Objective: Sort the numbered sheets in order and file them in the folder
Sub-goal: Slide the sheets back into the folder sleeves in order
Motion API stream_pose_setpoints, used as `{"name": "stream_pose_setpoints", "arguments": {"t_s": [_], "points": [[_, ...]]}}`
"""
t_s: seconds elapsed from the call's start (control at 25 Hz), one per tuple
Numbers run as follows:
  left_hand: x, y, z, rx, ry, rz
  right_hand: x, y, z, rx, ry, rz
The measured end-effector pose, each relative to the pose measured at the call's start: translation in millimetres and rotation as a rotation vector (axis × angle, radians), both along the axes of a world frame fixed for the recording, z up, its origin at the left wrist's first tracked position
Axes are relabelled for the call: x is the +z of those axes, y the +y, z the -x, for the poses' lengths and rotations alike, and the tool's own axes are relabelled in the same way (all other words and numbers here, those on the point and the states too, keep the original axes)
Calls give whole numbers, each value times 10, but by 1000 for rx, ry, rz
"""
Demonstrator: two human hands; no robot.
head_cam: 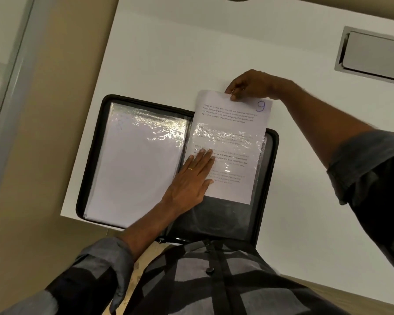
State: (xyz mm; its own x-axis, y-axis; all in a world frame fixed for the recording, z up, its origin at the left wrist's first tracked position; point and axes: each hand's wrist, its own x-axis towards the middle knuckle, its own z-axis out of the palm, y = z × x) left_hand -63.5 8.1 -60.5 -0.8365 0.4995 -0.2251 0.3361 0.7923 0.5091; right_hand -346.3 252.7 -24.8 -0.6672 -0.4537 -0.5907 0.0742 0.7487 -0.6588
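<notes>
One sheet [231,120], marked with a handwritten 9 in its far right corner and printed with paragraphs of text, stands partway inside the clear pocket [234,138] on the right half of the open folder [93,155]. Its upper part sticks out past the folder's far edge. Its lower edge stops short of the folder's near edge, so dark backing shows through the plastic below it.

The right hand [251,86] is just beyond the folder's far edge and pinches the top edge of the sheet between thumb and curled fingers. The left hand [191,178] lies flat on the pocket beside the folder's spine, fingers straight and close together. It presses on the plastic and the sheet's left margin and grasps nothing. A thin ring [190,168] shows on one of its fingers.

On the left half of the folder lies a stack of filled pockets [134,164]. The top one is crinkled and glaring, with the blank back of a page under it. A faint mark shows through near its far left corner, too dim to read.

The black folder lies open on a white desk [168,53], its near edge reaching over the desk's near rim toward the person's checked shirt [214,280]. Well beyond the folder's far right corner, a grey hatch [373,53] is set into the desk.
</notes>
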Motion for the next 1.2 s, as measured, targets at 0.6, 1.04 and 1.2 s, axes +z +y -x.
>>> {"name": "stream_pose_setpoints", "arguments": {"t_s": [0.6, 1.04, 1.2], "points": [[-112, -46, -596, -162, 116, 89, -50, -410, -607, 291, -247, -116], [-151, 633, -1109, -114, 21, 190, 377, -18, -1697, -231, 384, -48], [-156, 676, -1157, -125, 65, 227, 340, 184, -2681, -403, 404, -86]]}}
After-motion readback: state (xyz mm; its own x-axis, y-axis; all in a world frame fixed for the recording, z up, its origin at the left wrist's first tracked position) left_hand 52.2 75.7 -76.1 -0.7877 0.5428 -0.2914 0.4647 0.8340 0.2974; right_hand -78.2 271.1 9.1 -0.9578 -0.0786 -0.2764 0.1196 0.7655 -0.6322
